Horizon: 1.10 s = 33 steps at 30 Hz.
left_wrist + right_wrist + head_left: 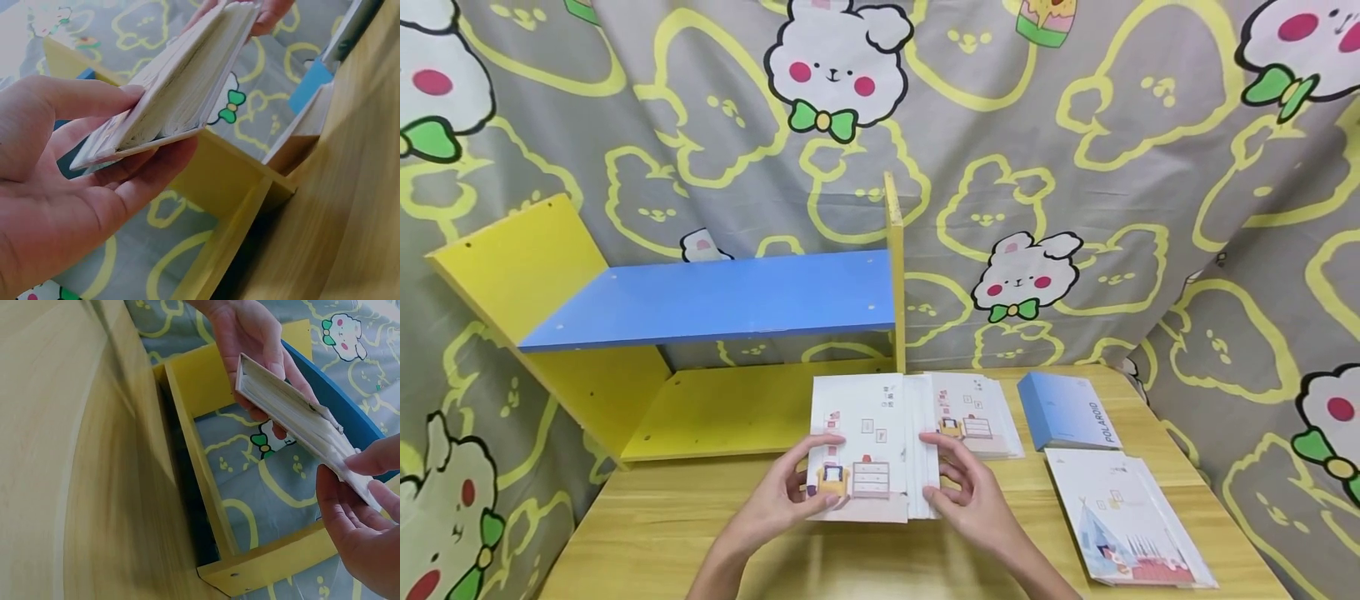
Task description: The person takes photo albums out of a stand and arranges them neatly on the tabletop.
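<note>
Both hands hold a white photo album (868, 408) up above the tabletop, its front cover with a drawn yellow armchair and chest of drawers. My left hand (782, 492) grips the left edge, thumb on the cover and other fingers beneath, as the left wrist view shows. At the opposite edge, my right hand (973, 496) pinches the album between thumb and fingers. Thick page edges (187, 81) show in the left wrist view. Behind the right hand lies another white album (973, 417) with a matching picture, partly hidden.
A yellow and blue shelf unit (722, 296) stands on the wooden table (647, 525) at the left. To the right are a blue POLAROID album (1067, 408) and a white album with a drawn tent (1123, 517). A patterned curtain (970, 133) hangs behind.
</note>
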Motion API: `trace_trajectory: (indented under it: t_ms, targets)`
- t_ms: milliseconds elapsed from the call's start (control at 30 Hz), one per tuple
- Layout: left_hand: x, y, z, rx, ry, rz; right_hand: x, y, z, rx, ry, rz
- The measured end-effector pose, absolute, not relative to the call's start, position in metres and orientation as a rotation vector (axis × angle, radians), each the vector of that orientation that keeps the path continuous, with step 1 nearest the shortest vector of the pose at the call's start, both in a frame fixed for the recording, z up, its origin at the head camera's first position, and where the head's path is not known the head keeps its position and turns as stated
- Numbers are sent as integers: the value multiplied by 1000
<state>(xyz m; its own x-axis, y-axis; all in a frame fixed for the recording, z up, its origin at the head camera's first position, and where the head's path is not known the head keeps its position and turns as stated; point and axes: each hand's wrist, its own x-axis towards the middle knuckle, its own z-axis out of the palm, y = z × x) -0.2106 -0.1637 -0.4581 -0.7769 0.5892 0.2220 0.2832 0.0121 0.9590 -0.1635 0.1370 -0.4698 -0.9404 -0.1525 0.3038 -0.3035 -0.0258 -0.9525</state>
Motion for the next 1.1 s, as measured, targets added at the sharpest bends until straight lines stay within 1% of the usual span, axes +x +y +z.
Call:
trace_trajectory:
  t_ms: [367,767,1100]
  targets:
    - [-209,-150,-466,882,1900,1960,-161,150,-472,449,-2104,2097]
    - [-202,-128,-472,880,1850,2035,-154,168,-478,462,-2075,2025]
    - [-197,-111,-478,790,1803,2039,-147,184,-480,465,-2078,2012]
